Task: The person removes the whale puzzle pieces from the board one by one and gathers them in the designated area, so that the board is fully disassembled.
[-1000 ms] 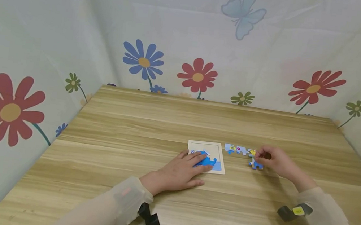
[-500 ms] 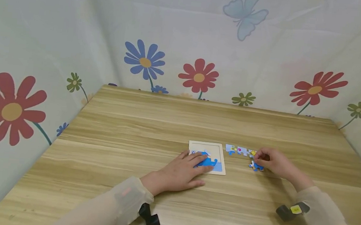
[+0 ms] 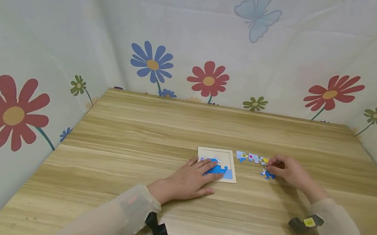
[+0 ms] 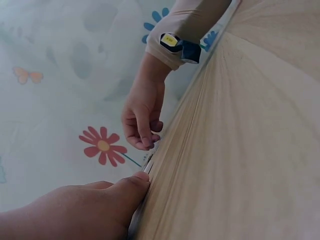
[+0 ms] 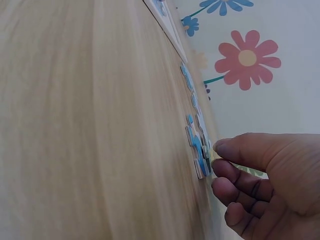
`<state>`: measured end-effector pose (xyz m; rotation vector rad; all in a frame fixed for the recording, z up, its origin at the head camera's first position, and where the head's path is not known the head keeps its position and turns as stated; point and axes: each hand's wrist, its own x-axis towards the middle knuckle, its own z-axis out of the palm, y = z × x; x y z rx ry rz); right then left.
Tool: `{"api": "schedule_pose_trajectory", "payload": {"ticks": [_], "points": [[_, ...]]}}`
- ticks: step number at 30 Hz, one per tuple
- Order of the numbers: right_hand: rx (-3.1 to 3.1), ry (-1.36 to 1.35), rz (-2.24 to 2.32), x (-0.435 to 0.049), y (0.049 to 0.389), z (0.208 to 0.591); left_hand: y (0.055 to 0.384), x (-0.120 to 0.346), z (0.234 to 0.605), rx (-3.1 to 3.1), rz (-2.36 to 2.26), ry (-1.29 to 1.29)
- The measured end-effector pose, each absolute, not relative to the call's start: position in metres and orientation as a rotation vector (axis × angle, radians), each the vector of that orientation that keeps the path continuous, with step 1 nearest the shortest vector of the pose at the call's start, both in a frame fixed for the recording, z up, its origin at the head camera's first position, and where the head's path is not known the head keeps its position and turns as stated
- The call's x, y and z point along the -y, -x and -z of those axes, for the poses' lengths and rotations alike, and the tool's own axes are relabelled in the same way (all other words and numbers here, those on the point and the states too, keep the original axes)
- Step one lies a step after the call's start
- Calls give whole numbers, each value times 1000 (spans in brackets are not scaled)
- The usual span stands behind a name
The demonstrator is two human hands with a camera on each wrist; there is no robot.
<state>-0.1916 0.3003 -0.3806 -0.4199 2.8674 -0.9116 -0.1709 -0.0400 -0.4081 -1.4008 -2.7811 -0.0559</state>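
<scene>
My left hand [image 3: 191, 178] lies flat with spread fingers over a square wooden puzzle tray [image 3: 233, 177]. Under the fingers shows a blue picture of joined pieces [image 3: 218, 168]; the tray's upper part is bare, and some of the picture is hidden. To the right, my right hand [image 3: 287, 170] pinches the edge of a puzzle piece with a yellow sun [image 3: 265, 161] between thumb and forefinger. Just below the fingertips lies a blue puzzle piece [image 3: 267, 174]. In the right wrist view, the thumb [image 5: 232, 150] and forefinger are right at the pieces' edge.
Two more pale-blue puzzle pieces, one with yellow and blue [image 3: 240, 155] and one with a pink curl [image 3: 253, 158], lie in a row right of the tray. The wooden table [image 3: 133, 127] meets a flowered cloth [image 3: 180, 29] at its back and sides.
The right fingers have shifted slightly, showing more of the sun piece, and the blue piece below has turned a little. The left hand stays on the tray.
</scene>
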Motion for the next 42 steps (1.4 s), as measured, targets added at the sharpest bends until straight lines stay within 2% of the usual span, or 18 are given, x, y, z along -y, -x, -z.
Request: {"api": "schedule_pose_trajectory", "payload": {"ticks": [19,42], "points": [[-2975,416,979,-263,191,361,170,38,405,2808,30,1403],[-2863,598,1082,-197,208,375,167,38,396,2843,-81,1327]]}}
